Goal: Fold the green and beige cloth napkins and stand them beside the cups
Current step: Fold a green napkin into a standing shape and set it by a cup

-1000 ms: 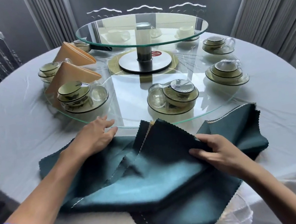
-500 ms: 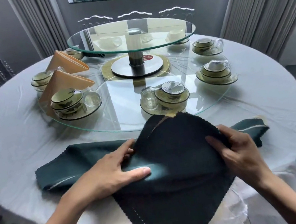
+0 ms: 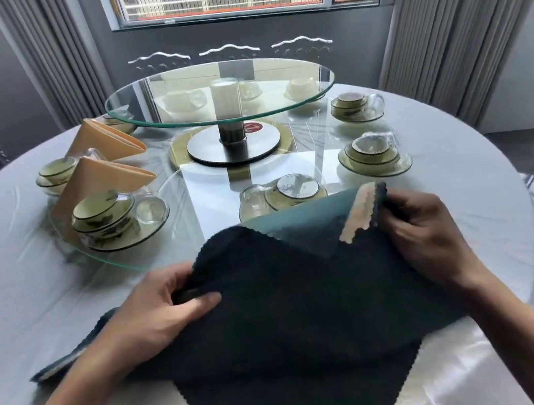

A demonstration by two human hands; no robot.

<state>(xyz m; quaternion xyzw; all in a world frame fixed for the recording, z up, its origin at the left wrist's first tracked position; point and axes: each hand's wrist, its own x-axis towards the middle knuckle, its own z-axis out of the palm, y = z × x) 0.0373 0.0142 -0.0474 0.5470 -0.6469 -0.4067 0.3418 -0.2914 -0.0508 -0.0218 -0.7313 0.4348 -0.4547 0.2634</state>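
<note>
Head view: green napkin (image 3: 274, 305) lies at the table's (image 3: 12, 292) 6 o'clock edge, draping over it; left hand (image 3: 157, 312) pinches its 9 o'clock fold, right hand (image 3: 425, 230) grips the raised 2 o'clock corner, pale underside showing. Stacked cups (image 3: 101, 213) sit on saucers upon the glass turntable (image 3: 135, 260); two beige napkins (image 3: 99, 179), folded into triangles, stand at 10 o'clock
</note>
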